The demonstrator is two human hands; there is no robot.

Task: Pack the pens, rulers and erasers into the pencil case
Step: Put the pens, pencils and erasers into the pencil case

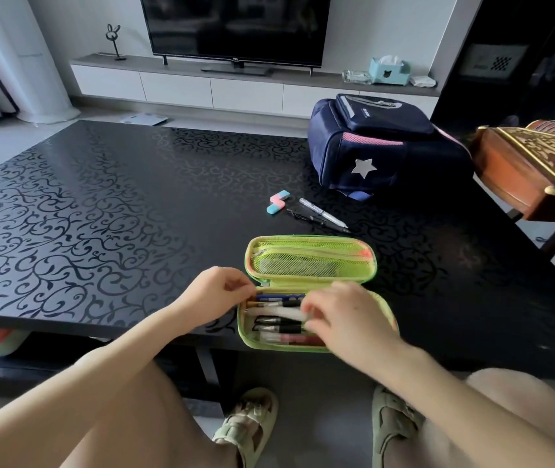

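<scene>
A green pencil case (309, 244) lies open at the table's near edge, its mesh lid flipped away from me. Several pens (279, 320) lie side by side in its lower half. My left hand (217, 292) pinches the case's left end with curled fingers. My right hand (347, 319) rests over the right part of the lower half, fingertips on a white pen (277, 311); whether it grips the pen I cannot tell. Beyond the case lie two pink-and-blue erasers (277, 201), a white pen (323, 212) and a black pen (313, 218).
A navy backpack (380, 146) with a silver star stands at the table's far right. A carved wooden instrument (532, 163) juts in beside the right edge. The black patterned table (100, 204) stretches to the left. A TV and cabinet are behind.
</scene>
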